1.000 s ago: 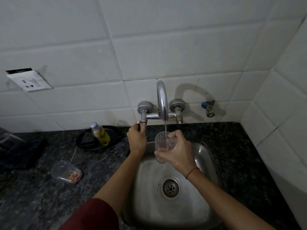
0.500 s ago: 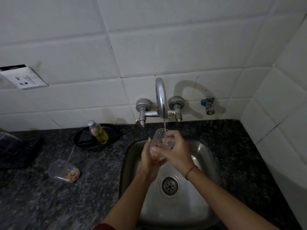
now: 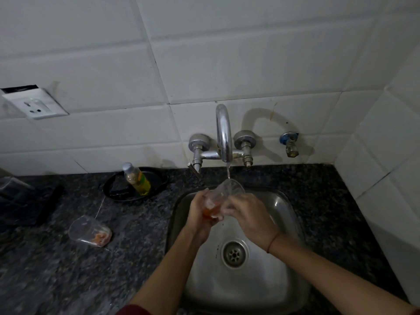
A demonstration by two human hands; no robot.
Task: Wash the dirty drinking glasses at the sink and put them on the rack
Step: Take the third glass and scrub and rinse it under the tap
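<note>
A clear drinking glass (image 3: 223,194) with orange residue at its bottom is tilted under the running tap (image 3: 223,133), above the steel sink (image 3: 284,223). My left hand (image 3: 200,214) cups the glass's base from the left. My right hand (image 3: 247,214) grips its side from the right. A thin stream of water falls into its mouth. A second dirty glass (image 3: 89,230) lies on its side on the dark counter to the left, with orange bits inside.
A bottle of yellow liquid (image 3: 136,178) stands in a black dish (image 3: 156,180) behind the lying glass. A dark rack-like object (image 3: 20,201) sits at the far left edge. A wall socket (image 3: 36,105) and a small valve (image 3: 289,145) are on the tiles.
My left hand left the tap handle and came down to hold the glass's base. The glass tilted more and water keeps running into it.
</note>
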